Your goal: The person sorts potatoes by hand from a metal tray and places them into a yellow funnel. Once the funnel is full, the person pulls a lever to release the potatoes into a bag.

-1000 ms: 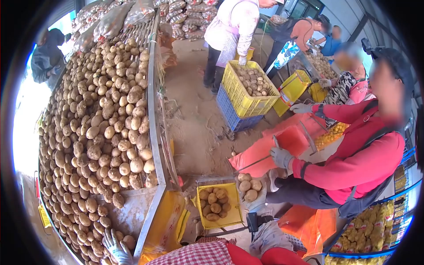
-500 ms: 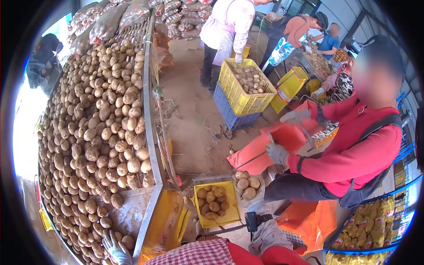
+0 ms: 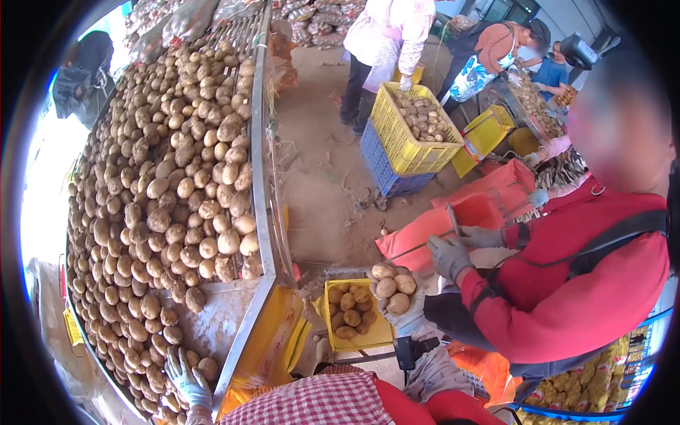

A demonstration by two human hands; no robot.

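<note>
My left hand (image 3: pixel 188 380), in a pale glove, lies with its fingers stretched out on potatoes (image 3: pixel 207 368) near the lower end of a sloping sorting table (image 3: pixel 223 308). My right hand (image 3: pixel 407 316), gloved as well, is cupped around a handful of potatoes (image 3: pixel 395 288). These overlap the right side of a yellow container (image 3: pixel 382 333) that holds more potatoes (image 3: pixel 351 310). A dark device (image 3: pixel 406 352) is strapped at my right wrist. Checked red-and-white cloth (image 3: pixel 312 407) covers my front.
A co-worker in red (image 3: pixel 559 283) stands close on the right, gloved hands at a metal frame by an orange-red bag (image 3: pixel 404 237). A yellow crate of potatoes (image 3: pixel 404 159) stands on a blue crate (image 3: pixel 386 170). The table's metal rim (image 3: pixel 261 142) runs along its right side. Other people work behind.
The view has shifted, so the table sits further right. My right hand with the potatoes is closer to the yellow container. The co-worker in red has come nearer, both hands now close together.
</note>
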